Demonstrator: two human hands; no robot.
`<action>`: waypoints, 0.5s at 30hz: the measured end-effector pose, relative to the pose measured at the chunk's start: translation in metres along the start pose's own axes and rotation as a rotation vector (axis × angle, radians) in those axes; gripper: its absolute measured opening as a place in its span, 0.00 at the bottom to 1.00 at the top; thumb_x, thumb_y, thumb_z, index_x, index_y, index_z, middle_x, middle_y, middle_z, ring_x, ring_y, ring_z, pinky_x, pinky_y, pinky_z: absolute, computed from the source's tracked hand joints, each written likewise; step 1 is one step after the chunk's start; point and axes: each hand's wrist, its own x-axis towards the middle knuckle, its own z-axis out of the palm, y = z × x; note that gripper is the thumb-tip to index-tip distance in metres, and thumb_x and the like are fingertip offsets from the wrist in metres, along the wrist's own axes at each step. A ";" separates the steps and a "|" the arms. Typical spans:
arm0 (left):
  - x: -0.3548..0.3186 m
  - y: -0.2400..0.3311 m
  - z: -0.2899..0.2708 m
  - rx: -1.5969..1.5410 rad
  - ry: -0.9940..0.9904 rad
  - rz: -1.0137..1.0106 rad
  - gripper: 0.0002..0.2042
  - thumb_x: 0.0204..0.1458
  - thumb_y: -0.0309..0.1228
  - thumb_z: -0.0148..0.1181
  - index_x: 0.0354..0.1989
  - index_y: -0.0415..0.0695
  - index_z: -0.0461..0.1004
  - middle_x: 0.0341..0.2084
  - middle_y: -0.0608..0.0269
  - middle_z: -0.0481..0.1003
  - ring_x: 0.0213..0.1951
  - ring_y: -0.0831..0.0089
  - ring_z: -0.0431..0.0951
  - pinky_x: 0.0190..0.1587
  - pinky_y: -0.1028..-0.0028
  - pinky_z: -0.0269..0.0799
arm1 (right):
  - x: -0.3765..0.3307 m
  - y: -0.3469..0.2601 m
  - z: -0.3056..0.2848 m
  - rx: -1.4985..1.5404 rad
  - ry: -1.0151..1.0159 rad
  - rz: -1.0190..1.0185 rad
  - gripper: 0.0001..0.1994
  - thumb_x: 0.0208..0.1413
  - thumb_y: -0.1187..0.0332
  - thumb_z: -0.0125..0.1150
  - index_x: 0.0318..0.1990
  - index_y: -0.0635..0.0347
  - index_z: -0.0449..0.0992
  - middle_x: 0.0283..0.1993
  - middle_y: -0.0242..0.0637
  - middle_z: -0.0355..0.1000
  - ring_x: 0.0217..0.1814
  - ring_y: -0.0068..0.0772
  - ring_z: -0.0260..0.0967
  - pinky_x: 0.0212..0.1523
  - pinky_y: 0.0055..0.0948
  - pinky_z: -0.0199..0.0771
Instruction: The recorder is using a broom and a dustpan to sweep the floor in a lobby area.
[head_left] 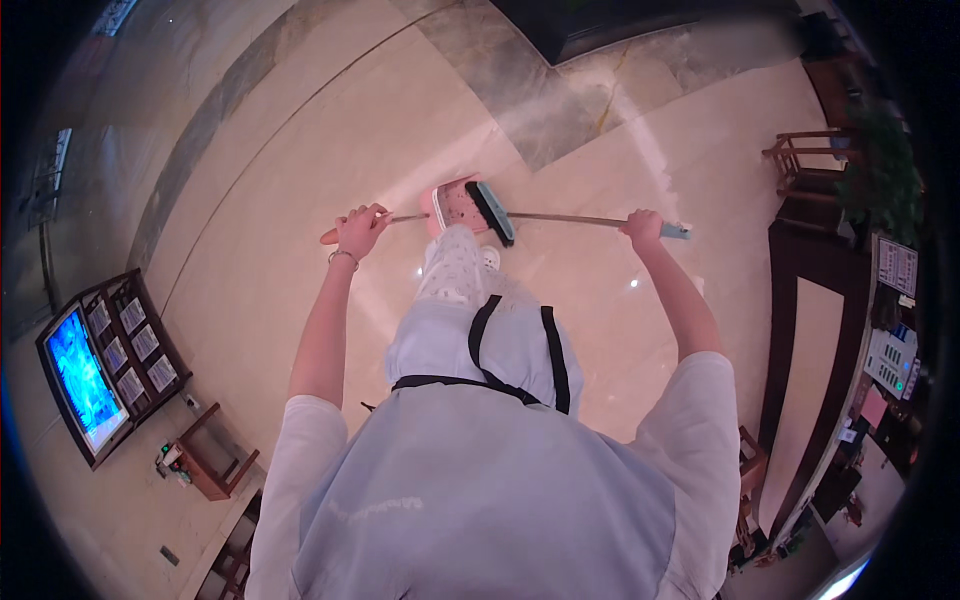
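Note:
My left hand (362,230) is closed round the orange-tipped handle of a pink dustpan (461,206), with the grip end sticking out past my palm. Dark specks show inside the pan. In my right hand (642,227), the fingers wrap the upper end of a long thin broom stick (565,217). The broom head (488,205), blue-grey with black bristles, stands at the right side of the pan's opening, close against it. Both tools reach the floor just ahead of my feet; one white shoe (491,257) shows beside them.
Pale glossy tiles (320,130) with grey bands cover the floor. To the left stand a lit screen in a dark frame (85,380) and a small wooden stand (215,460). A dark-edged counter (800,370), a wooden chair (810,165) and a green plant (885,180) line the right.

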 end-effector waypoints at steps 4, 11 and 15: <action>0.005 0.002 0.003 -0.028 0.031 0.008 0.10 0.48 0.45 0.50 0.34 0.55 0.70 0.23 0.71 0.68 0.34 0.73 0.67 0.41 0.65 0.50 | 0.002 -0.004 -0.004 0.001 -0.006 -0.022 0.19 0.42 0.45 0.53 0.30 0.47 0.77 0.30 0.26 0.72 0.35 0.26 0.71 0.26 0.30 0.70; 0.016 0.005 -0.004 -0.040 -0.022 0.012 0.10 0.48 0.45 0.50 0.34 0.56 0.71 0.25 0.72 0.68 0.34 0.74 0.67 0.41 0.66 0.49 | -0.011 0.000 0.000 0.026 -0.004 -0.015 0.17 0.44 0.46 0.53 0.28 0.49 0.77 0.26 0.25 0.72 0.30 0.25 0.71 0.21 0.31 0.69; 0.007 0.004 -0.001 -0.011 -0.039 0.009 0.10 0.49 0.45 0.49 0.34 0.56 0.71 0.25 0.72 0.68 0.34 0.74 0.67 0.41 0.66 0.49 | -0.019 -0.005 0.000 0.051 -0.106 0.035 0.17 0.43 0.47 0.53 0.28 0.49 0.77 0.27 0.25 0.71 0.30 0.24 0.71 0.20 0.30 0.70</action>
